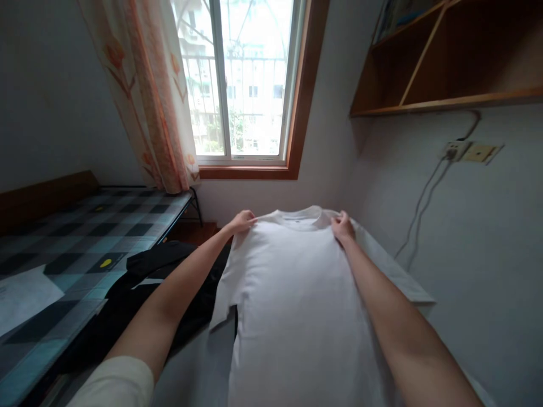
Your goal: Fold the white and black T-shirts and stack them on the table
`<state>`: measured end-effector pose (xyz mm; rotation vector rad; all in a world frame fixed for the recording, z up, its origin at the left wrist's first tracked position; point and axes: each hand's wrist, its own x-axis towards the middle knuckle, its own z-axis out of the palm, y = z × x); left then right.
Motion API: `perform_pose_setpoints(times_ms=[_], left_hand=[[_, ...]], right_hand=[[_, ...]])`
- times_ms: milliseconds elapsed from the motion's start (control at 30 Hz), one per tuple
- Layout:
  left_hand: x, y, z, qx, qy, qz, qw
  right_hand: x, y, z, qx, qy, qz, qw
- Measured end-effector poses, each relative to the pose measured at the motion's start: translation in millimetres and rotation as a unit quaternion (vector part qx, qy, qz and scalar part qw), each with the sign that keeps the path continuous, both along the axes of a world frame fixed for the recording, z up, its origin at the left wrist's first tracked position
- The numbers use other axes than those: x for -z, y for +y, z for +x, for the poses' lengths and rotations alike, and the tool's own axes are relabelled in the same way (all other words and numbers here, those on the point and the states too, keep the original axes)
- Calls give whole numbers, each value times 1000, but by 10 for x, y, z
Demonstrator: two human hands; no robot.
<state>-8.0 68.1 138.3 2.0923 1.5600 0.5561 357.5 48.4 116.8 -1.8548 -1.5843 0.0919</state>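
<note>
Left hand [244, 221], at eleven o'clock, and right hand [343, 227], at one, each have the grip clamped on the shirt [297, 299]; an uneven pull may twist its collar [314, 221].

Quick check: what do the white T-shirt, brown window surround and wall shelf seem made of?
White T-shirt: matte fabric, probably cotton knit, judging by its soft creases and drape.
Brown window surround: likely wood, stained or painted; smooth, even reddish-brown.
Wall shelf: perhaps wood or veneered board; brown panels, paler edges.

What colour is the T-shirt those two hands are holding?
The T-shirt is white, with a white collar too; it shows in the head view.
</note>
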Motion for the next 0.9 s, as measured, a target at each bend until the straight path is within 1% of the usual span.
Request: perform_pose_setpoints(times_ms=[33,67,100,167,200,267,333,400,467,533,600,633,667,767,833,900], left_hand=[[201,9,-63,14,12,-45,999],[374,-3,-135,20,19,-72,997],[513,-27,-212,25,24,-97,995],[696,-78,-370,29,32,-131,990],[745,-93,-445,32,37,-145,988],[779,-93,-575,38,50,-165,984],[753,-57,-669,40,59,-163,984],[690,1,-718,31,59,-134,989],[616,64,-721,10,52,-85,995],[565,116,-696,-38,62,-17,997],[566,141,-671,-90,88,35,991],[589,142,-670,-106,100,37,989],[624,134,-680,-111,109,23,988],[763,75,-795,-83,113,-59,988],[836,23,-937,-55,101,-98,988],[869,-23,-1106,-18,62,-150,987]], right_hand=[[222,-50,-21,37,-19,-104,994],[415,-104,-25,42,-23,-146,988],[576,-153,-14,42,-25,-167,985],[798,-214,33,30,-48,-198,979],[870,-225,60,26,-65,-210,975],[967,-217,102,22,-100,-231,967],[1043,-199,118,29,-119,-241,963],[1120,-191,110,37,-124,-241,962],[1189,-190,88,53,-126,-237,962],[1234,-189,66,68,-132,-237,960],[1245,-185,55,70,-142,-244,957],[1238,-186,55,65,-149,-249,955],[1224,-191,62,58,-159,-253,952],[1149,-257,129,29,-206,-251,945],[1079,-355,216,22,-258,-224,940],[997,-489,333,34,-319,-180,930]])
